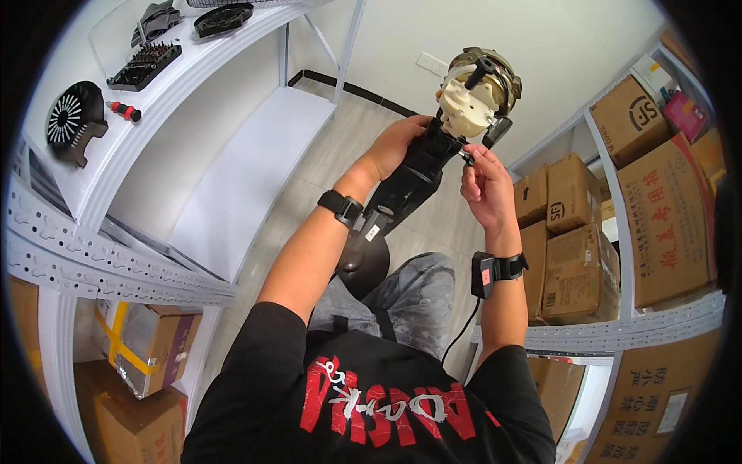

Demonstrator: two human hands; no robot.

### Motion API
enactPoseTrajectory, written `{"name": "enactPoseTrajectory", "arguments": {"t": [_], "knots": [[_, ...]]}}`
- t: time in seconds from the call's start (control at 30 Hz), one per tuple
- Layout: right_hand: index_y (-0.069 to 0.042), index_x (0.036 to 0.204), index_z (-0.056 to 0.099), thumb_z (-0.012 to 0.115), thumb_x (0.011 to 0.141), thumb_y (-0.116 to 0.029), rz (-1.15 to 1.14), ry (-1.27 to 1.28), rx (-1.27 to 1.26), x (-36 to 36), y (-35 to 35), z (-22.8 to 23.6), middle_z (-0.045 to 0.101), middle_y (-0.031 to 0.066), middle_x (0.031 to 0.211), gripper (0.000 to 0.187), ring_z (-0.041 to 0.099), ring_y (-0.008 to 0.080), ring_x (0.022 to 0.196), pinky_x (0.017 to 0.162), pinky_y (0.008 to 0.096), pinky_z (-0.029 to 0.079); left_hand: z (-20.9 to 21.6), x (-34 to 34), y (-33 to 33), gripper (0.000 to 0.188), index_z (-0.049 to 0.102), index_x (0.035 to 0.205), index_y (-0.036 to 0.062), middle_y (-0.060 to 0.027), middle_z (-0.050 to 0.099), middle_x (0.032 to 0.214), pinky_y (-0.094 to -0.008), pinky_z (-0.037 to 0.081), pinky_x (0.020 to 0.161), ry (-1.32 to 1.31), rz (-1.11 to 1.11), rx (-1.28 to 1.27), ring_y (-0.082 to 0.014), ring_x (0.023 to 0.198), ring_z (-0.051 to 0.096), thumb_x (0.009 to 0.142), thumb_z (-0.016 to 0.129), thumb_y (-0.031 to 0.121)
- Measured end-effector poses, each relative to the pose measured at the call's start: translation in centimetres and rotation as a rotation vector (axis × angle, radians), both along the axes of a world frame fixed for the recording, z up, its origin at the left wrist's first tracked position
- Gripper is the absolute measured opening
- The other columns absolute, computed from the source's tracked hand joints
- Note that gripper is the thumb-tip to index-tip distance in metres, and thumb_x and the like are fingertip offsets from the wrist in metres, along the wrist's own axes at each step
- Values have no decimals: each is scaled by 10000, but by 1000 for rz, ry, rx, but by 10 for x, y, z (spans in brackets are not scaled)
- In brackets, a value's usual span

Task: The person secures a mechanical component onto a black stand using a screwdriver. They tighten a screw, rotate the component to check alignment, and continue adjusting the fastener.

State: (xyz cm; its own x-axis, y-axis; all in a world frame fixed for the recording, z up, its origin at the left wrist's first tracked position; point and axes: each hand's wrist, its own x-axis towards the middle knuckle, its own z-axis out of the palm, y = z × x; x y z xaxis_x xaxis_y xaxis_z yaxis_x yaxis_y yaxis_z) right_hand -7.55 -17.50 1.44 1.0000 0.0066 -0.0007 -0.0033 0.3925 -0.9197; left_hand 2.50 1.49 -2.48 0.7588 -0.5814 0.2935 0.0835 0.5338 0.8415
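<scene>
In front of me stands a partly opened electric fan with a black column point(408, 185) and a dark round base point(363, 267) by my legs. On top, its motor is exposed, with a cream gear housing point(465, 116) and a black knob point(483, 69) sticking up. My left hand point(398, 143) is closed round the left side of the fan's neck, fingertips partly hidden. At the neck's right side, my right hand point(488, 182) pinches a small thumbscrew point(466, 156), dark with a shiny metal part. Whether it is threaded in I cannot tell.
The left white shelf point(174, 85) carries a black bit set point(144, 66), a red-and-black screwdriver point(124, 110), a slotted black fan cover point(75, 120) and another black part point(223, 20). Cardboard boxes point(580, 271) fill the right rack. More boxes point(147, 344) sit low at left.
</scene>
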Motion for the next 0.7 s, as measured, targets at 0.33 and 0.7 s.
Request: {"name": "enactPoseTrajectory", "arguments": {"t": [0.33,0.7], "knots": [[-22,977,632,662,961,-157,-387,-205,-688,-11,15,-5,633,19,697,139,538,76,544,502,214,403,-7,9,-1,435,555,1285,-46,-96,657,1134,-295,493,914,-14,-89,1,-149,994,633,931,402,156],[-63,863,563,603,992,-166,-197,81,-219,-4,11,12,586,42,675,170,471,94,522,463,217,328,0,-2,6,487,480,1382,-62,-123,622,1252,-309,462,1008,51,-153,-28,-171,1110,611,939,388,117]]}}
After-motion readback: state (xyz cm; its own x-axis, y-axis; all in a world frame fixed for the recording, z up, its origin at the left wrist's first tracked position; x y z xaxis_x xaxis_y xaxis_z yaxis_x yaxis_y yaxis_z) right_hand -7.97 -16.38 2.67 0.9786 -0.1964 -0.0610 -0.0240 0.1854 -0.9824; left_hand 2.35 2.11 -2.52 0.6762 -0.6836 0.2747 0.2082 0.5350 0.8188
